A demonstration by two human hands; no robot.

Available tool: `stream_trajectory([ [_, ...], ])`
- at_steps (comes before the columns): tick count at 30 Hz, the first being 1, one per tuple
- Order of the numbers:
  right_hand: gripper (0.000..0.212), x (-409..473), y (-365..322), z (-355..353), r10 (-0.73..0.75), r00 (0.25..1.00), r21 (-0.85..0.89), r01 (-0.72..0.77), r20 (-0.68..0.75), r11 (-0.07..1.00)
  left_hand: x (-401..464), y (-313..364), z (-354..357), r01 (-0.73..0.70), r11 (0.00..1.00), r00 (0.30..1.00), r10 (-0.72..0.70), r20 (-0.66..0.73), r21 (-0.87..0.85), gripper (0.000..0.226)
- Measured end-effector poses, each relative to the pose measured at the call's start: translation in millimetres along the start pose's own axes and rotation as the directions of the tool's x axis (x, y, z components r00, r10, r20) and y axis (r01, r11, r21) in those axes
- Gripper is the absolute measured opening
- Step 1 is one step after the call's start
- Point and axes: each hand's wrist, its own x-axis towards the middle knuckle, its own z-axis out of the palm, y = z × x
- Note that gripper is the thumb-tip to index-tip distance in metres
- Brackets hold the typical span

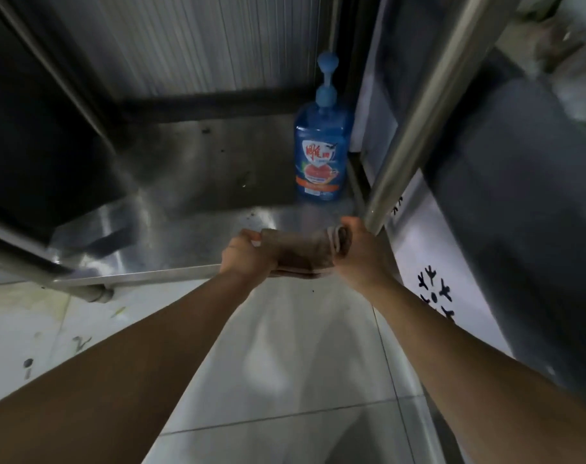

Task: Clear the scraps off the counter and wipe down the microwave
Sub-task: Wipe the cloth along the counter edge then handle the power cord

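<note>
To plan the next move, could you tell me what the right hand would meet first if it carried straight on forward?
Probably the steel post: the right hand, gripping the cloth, sits just at its foot. The blue soap bottle stands farther back; depth is unclear.

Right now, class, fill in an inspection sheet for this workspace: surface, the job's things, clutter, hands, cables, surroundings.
Surface: stainless steel counter, with dark crumb scraps scattered on it.
Job's things: folded brown cloth, held at the counter's front edge; microwave not identifiable.
Clutter: blue pump bottle of detergent, upright at the back right.
Hands: left hand and right hand each grip one end of the cloth.
Cables: nothing seen.
Surroundings: pale tiled floor below; steel post at right.
</note>
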Motion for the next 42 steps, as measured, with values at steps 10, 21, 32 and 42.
stream_trajectory([
  [10,0.055,85,37,60,-0.056,0.997,-0.056,0.053,-0.051,0.997,102,-25,45,-0.078,0.994,0.985,0.089,-0.146,0.079,0.038],
  [21,0.086,85,53,81,0.009,0.983,-0.431,0.072,0.184,0.9,101,-39,55,-0.328,0.646,0.943,0.269,0.197,0.69,0.053],
  [32,0.067,5,-18,-3,0.133,0.932,-0.52,0.067,0.338,0.851,6,20,-12,-0.322,0.605,0.943,0.136,0.304,0.728,0.062],
  [42,0.068,-76,-135,-118,0.131,0.906,-0.524,0.111,0.402,0.844,-123,115,-97,-0.356,0.585,0.924,0.103,0.368,0.729,0.07],
])
